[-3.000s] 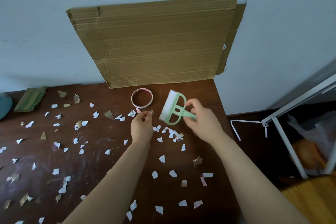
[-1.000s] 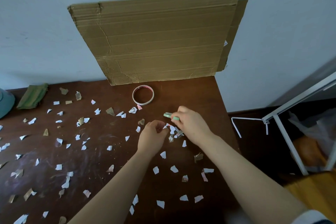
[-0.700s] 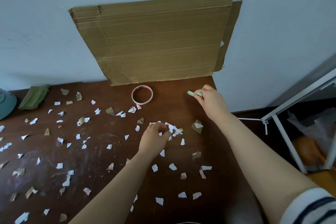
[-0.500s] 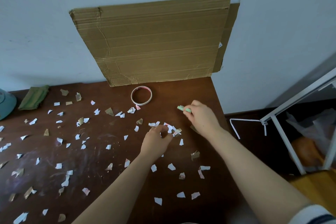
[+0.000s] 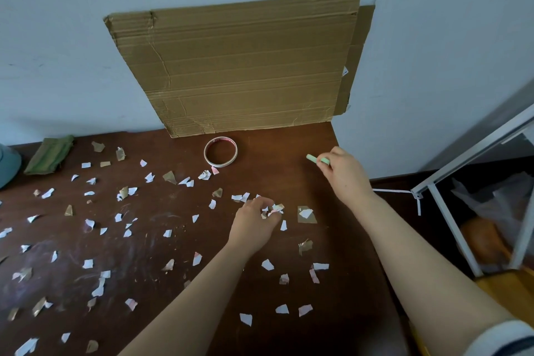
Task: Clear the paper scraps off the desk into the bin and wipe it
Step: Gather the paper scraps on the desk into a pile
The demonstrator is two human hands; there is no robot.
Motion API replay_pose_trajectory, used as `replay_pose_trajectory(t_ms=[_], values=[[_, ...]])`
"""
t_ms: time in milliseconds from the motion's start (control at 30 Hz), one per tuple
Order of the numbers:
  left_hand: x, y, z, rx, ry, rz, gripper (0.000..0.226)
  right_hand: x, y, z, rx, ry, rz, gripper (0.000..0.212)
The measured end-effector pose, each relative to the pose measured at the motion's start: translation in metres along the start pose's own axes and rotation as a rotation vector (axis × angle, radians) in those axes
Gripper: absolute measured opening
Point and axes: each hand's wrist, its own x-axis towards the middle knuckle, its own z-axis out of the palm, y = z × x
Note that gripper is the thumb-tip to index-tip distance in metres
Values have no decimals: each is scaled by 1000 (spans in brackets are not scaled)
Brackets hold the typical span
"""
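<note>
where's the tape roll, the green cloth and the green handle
tape roll (image 5: 221,164): head view, near edge of its rim
green cloth (image 5: 50,154): head view, middle of the folded fabric
green handle (image 5: 312,158): head view, the bare tip that shows

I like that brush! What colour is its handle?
Mint green; the handle pokes out of the right hand, best seen in the head view.
</note>
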Motion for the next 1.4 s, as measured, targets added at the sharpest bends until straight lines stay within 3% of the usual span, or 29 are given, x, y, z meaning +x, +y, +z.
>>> replay_pose_trajectory(t_ms=[233, 333, 467, 600, 933, 1100, 1233, 1400], values=[[3, 7, 8, -3, -11, -12, 30, -47, -38, 15, 37, -147, -164, 29], [2, 6, 8, 3, -16, -6, 30, -54, -40, 10, 85, -132, -205, 24], [-4, 7, 10, -21, -27, 2, 29, -36, -15, -8, 102, 32, -84, 22], [-7, 12, 12, -17, -47, 20, 31, -24, 2, -8, -15, 26, 31, 28], [-11, 5, 12, -34, -58, 22, 35, -73, -41, 14, 47, -132, -160, 27], [-15, -3, 7, -23, -52, 23, 29, -49, -20, -12, 75, 48, -89, 23], [-20, -10, 4, -30, -47, 5, 31, -50, -9, -5, -26, -16, 9, 29], [-25, -20, -2, -45, -60, -21, 34, -78, -39, 20, -1, -94, -80, 30]])
